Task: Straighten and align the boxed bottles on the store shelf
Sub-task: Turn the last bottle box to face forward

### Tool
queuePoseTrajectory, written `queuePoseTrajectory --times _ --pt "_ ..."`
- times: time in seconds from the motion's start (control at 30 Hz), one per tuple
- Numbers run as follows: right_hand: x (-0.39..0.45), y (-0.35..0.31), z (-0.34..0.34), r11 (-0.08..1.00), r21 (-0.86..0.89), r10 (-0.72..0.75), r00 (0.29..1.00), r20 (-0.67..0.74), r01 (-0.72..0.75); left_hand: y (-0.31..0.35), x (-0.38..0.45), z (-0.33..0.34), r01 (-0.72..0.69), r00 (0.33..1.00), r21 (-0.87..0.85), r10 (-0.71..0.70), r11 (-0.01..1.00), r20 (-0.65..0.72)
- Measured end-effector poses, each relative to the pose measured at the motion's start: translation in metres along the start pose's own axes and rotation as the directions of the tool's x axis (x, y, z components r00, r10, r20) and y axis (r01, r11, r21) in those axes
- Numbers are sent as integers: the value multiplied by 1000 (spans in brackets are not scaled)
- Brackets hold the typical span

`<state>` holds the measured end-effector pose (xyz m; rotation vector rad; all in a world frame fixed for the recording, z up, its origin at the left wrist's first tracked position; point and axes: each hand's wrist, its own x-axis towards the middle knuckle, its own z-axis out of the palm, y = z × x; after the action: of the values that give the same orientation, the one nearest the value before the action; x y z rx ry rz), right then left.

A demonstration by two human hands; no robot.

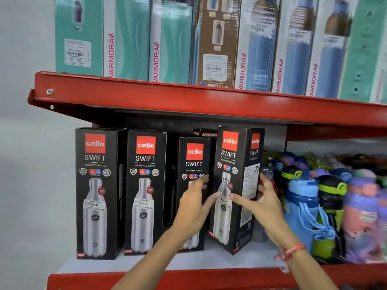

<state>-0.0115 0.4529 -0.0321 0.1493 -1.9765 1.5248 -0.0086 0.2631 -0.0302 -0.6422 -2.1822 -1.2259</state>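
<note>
Several black "cello SWIFT" bottle boxes stand on the lower red shelf (146, 277). The two on the left, box one (97, 193) and box two (144, 193), face front. A third box (193, 162) stands further back. The fourth box (236, 168) is turned at an angle, one corner forward, and leans slightly. My left hand (194, 206) grips its left edge with the thumb on the front face. My right hand (263, 204) holds its right side, thumb across the front and fingers around the side panel.
Loose blue, purple and green kids' bottles (326, 206) crowd the shelf right of the boxes. Tall teal and blue Varmora boxes (134, 38) fill the upper red shelf (188, 97). A grey wall lies at the left. A red thread band circles my right wrist.
</note>
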Motion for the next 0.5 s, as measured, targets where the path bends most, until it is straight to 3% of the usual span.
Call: queuePoseTrajectory --times 0.1,0.23,0.33,0.5 --pt "-1 -6 -22 995 99 6 991 136 -20 7 1 0 96 987 -166 -72 981 144" --pt "0 -6 -37 976 201 7 936 351 -82 14 0 5 129 948 -295 -30 947 317" --pt "4 -2 -37 973 195 29 901 433 -124 14 -5 12 110 959 -292 -24 950 282" --pt "25 0 -29 981 67 116 836 537 -179 13 -4 32 82 987 -127 -63 988 148"
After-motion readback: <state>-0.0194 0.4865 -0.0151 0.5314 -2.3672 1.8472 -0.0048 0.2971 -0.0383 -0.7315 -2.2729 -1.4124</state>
